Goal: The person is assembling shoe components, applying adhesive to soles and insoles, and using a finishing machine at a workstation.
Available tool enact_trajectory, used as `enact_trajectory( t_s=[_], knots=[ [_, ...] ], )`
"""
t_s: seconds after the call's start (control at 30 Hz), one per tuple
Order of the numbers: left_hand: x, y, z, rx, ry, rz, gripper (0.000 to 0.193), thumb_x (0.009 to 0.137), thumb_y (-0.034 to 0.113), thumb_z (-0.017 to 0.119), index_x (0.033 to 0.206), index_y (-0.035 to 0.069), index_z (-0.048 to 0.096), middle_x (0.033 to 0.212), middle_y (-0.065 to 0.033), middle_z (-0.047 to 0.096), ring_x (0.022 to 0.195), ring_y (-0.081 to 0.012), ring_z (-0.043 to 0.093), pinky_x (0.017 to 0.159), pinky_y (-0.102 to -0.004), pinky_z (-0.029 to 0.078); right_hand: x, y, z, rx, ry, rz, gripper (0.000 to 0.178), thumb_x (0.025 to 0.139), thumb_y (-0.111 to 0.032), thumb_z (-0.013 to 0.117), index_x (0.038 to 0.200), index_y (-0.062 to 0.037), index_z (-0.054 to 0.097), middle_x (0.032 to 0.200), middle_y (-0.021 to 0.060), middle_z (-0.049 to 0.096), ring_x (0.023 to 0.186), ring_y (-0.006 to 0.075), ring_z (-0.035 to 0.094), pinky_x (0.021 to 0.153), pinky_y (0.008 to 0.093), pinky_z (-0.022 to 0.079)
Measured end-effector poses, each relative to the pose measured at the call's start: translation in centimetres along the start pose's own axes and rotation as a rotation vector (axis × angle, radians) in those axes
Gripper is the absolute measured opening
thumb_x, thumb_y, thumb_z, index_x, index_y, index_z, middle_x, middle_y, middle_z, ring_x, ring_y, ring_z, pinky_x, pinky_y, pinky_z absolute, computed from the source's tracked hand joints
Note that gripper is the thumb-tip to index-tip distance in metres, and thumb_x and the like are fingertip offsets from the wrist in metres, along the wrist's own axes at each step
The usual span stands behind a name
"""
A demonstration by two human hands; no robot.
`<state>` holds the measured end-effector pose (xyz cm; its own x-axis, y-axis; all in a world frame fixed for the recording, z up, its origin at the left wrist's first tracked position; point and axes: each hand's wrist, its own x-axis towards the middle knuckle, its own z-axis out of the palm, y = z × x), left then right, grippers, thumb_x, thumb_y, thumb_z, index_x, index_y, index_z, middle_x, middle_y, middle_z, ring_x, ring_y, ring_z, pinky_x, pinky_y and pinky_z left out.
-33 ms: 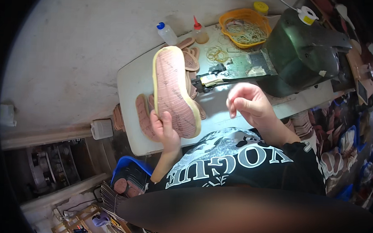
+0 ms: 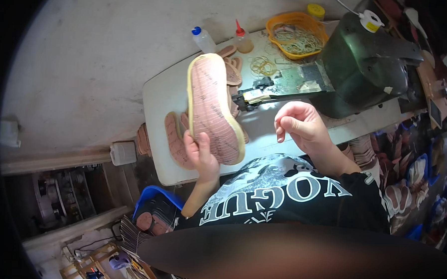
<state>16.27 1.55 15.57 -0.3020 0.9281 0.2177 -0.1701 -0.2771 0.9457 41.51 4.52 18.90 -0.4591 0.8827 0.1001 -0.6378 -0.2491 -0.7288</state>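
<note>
My left hand (image 2: pixel 201 152) grips a large pink shoe sole (image 2: pixel 211 104) at its lower left edge, thumb across its face. The sole has a pale yellow rim and thin lines across it, and it is held up over the white table (image 2: pixel 162 89). Behind it lie more pink soles (image 2: pixel 176 137), partly covered. To the right, my right hand (image 2: pixel 304 125) is raised in front of the green machine arm (image 2: pixel 298 80), apart from the sole. Its fingers are curled against the thumb; whatever they may pinch cannot be made out.
A big dark green machine body (image 2: pixel 363 71) fills the table's right side. At the back stand a blue-capped bottle (image 2: pixel 203 41), a red-tipped bottle (image 2: pixel 244 42) and an orange basket (image 2: pixel 292 51) of bands. Stacked soles (image 2: pixel 362 150) are at right; a blue bin (image 2: pixel 156 194) sits lower left.
The whole scene has shifted slightly to the right in the view. Both hands keep the same pose, and the sole stays in my left hand.
</note>
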Motion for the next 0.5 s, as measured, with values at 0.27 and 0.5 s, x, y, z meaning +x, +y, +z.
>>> enact_trajectory(
  t_s=[0.27,0.5],
  knots=[
    [-3.0,-1.0,4.1,-0.15,-0.048,-0.065,0.031,0.1,0.021,0.049,0.125,0.003,0.043,0.119,-0.0098,0.056,0.103,-0.0159,0.056,0.094,-0.0306,0.044,1.2,3.6,2.5,-0.465,-0.01,0.109,0.047,0.091,-0.022,0.066,0.13,0.0006,0.051,0.113,0.0055,0.062,0.104,0.0092,0.055,0.093,0.0285,0.045],
    [2.2,-0.2,3.3,-0.248,-0.183,-0.303,0.024,0.097,0.018,0.057,0.114,0.002,0.05,0.108,-0.0078,0.06,0.099,-0.0111,0.056,0.09,-0.0272,0.045,1.4,3.1,0.7,-0.513,-0.139,0.275,0.042,0.091,-0.016,0.066,0.127,0.0026,0.055,0.114,0.006,0.064,0.101,0.0103,0.057,0.091,0.0282,0.046]
  ],
)
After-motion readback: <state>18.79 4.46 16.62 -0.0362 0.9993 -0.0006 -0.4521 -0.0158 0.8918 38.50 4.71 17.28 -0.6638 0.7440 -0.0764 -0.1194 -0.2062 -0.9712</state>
